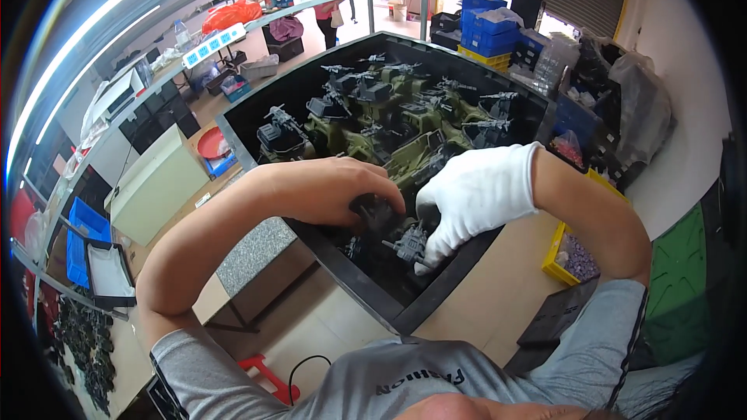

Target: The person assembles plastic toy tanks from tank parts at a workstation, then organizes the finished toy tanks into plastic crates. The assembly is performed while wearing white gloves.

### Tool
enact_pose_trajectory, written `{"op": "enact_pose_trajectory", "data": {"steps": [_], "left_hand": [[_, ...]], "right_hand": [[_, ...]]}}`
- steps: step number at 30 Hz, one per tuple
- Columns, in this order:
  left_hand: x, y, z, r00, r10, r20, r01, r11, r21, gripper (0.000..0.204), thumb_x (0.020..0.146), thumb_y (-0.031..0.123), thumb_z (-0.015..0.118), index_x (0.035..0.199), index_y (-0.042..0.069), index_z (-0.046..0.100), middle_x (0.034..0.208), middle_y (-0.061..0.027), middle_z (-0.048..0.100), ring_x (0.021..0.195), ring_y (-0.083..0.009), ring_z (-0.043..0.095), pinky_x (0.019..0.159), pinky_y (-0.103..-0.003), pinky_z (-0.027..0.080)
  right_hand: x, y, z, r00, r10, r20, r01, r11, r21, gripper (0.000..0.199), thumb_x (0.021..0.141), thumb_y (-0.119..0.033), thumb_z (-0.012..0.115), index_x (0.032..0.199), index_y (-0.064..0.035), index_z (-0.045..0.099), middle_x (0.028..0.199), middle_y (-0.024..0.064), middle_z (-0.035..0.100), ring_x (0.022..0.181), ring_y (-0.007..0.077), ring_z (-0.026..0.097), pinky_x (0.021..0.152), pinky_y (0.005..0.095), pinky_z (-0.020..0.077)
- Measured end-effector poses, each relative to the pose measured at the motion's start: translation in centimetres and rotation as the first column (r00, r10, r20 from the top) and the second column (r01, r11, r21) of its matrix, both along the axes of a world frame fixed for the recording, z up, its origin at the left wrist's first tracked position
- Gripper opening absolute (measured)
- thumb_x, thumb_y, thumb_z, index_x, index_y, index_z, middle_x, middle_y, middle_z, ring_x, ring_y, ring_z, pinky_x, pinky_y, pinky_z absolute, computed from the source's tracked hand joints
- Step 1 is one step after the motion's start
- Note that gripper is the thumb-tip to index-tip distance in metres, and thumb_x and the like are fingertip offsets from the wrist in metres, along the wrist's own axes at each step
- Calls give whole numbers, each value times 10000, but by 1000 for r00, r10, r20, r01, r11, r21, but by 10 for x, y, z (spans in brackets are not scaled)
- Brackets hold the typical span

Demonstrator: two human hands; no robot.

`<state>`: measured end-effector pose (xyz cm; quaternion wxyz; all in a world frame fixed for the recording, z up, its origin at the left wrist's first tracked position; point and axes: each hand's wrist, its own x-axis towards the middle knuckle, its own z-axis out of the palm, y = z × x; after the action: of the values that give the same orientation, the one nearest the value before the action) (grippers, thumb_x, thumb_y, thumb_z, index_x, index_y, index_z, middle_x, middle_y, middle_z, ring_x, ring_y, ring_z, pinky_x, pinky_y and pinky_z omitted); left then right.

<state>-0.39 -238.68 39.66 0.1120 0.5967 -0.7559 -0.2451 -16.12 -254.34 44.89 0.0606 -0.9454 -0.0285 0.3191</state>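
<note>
Both of my hands reach into a large black bin [366,295]. Bare and curled, my left hand [354,187] grips one side of a toy military vehicle [408,243] near the bin's front corner. White-gloved, my right hand [478,194] closes on the other side. The vehicle has dark rounded parts that look like wheels and a grey gun mount toward me; the rest of it is hidden by my hands. Beyond them, several olive-green toy vehicles [416,157] with grey gun parts [280,134] fill the bin.
A grey speckled slab [261,255] adjoins the bin's left side. Farther left stand a metal shelf and a pale box [156,187]. Blue crates [486,27] are stacked at the back right; a yellow crate [572,257] lies right. A person [325,15] stands far back.
</note>
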Motion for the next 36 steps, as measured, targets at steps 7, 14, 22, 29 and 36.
{"op": "enact_pose_trajectory", "data": {"steps": [7,14,22,29,36], "left_hand": [[-5,28,35,988,99,-115,-99,995,5,677,807,72,746,1446,140,532,1428,-129,561,1298,-310,539,1114,-409,420],[-66,17,30,991,-130,-24,128,988,-89,414,863,85,710,1274,86,656,1373,-155,585,1252,-354,556,1040,-416,464],[-89,13,50,993,-90,79,86,995,53,310,909,25,586,1209,33,659,1407,-177,557,1145,-404,604,937,-441,521],[-65,34,46,988,-59,142,66,997,-48,638,902,159,687,1493,104,450,1482,-226,476,1239,-374,579,1054,-401,470],[-100,28,36,965,85,250,-64,994,-90,395,825,121,747,1157,83,537,1099,-131,537,1067,-344,596,900,-440,486]], "right_hand": [[-3,-41,11,992,84,94,-100,977,187,688,788,-542,729,1243,-31,658,1112,208,706,1066,341,664,963,404,504],[-4,-86,-19,977,65,204,-37,990,-138,686,760,-462,781,1305,-81,612,1327,224,576,1171,352,600,993,420,483],[-9,-90,-22,990,-22,137,17,999,39,441,797,-294,718,1174,-70,680,1180,165,679,1100,306,638,935,397,500],[-12,-90,-24,993,-69,91,53,985,162,703,796,-449,777,1350,-72,567,1277,192,633,1177,308,612,1001,392,466],[-15,-52,-13,991,-110,71,112,994,-18,808,774,-358,808,1430,-72,435,1276,183,616,1167,315,600,992,400,454]]}}
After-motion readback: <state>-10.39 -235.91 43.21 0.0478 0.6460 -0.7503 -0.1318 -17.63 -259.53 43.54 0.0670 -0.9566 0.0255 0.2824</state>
